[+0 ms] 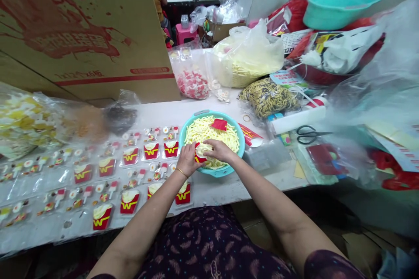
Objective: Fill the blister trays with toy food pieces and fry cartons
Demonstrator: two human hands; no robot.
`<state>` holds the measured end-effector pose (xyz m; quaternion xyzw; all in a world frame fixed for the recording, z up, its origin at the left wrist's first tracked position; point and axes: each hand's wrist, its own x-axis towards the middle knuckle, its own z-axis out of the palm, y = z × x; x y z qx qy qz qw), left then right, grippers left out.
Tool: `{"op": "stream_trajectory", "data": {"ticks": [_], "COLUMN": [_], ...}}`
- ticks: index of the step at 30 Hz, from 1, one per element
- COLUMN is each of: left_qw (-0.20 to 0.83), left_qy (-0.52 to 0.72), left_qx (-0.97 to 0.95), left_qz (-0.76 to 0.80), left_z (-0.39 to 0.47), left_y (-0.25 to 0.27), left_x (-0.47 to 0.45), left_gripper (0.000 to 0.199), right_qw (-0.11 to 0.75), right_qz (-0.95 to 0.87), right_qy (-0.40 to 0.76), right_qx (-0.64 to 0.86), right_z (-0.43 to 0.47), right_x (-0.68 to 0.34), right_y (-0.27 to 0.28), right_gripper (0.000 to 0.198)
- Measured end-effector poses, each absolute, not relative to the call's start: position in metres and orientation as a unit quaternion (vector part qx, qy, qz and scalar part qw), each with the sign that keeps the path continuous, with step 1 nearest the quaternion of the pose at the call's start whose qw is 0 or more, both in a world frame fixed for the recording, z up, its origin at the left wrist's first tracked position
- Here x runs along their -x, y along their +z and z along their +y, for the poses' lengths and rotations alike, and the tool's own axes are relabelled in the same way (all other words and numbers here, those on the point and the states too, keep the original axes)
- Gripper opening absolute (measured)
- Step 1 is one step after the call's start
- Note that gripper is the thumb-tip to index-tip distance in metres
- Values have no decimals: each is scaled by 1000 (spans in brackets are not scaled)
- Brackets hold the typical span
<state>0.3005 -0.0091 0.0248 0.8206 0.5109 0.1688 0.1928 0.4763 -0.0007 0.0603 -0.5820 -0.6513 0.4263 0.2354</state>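
Over the front of a turquoise basin (242, 139) full of pale yellow toy fries (199, 128), my left hand (189, 160) is closed on a small red fry box (197, 157) with yellow marking. My right hand (220, 150) has its fingers pinched at the box's opening, where pale fries (203, 148) show. Its fingertips partly hide them, so I cannot tell how many it grips. Another red fry box (219, 124) lies flat on the fries at the back of the basin. Left of my hands, filled red fry boxes (151, 151) sit in clear plastic trays.
Rows of clear trays with tiny toy foods (132, 138) cover the table's left side. A large cardboard box (98, 52) stands behind them. Bags of pale pieces (245, 61) and dark yellow strands (268, 98), black scissors (307, 134) and a white roll (297, 120) lie to the right.
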Motion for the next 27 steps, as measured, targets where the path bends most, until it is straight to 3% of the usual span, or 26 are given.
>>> {"op": "stream_trajectory", "data": {"ticks": [6,13,16,19,23,25,27], "left_qw": [202,204,207,215,210,209,208], "left_qy": [185,227,240,260,270,268,266], "left_qx": [-812,-793,-796,-794,-790,-789,-789], "left_qz": [516,528,516,505,508,512,513], "left_z": [-15,-14,-15,-16,-16,-14,-13], "left_y": [24,23,21,18,12,10,7], "left_x": [-309,-312,-314,-316,-308,-301,-295], "left_gripper": [73,70,68,66,68,70,71], "right_qw": [182,177,155,148,233,207,122], "right_qz": [-690,-742,-754,-746,-679,-683,-723], "right_qy": [379,351,330,396,475,416,312], "right_qx": [590,543,546,515,509,564,604], "right_z": [-2,3,4,5,3,-3,-12], "right_x": [-467,-466,-461,-458,-483,-500,-509], "right_y": [55,68,67,62,55,51,45], "right_gripper": [18,27,20,15,22,24,29]}}
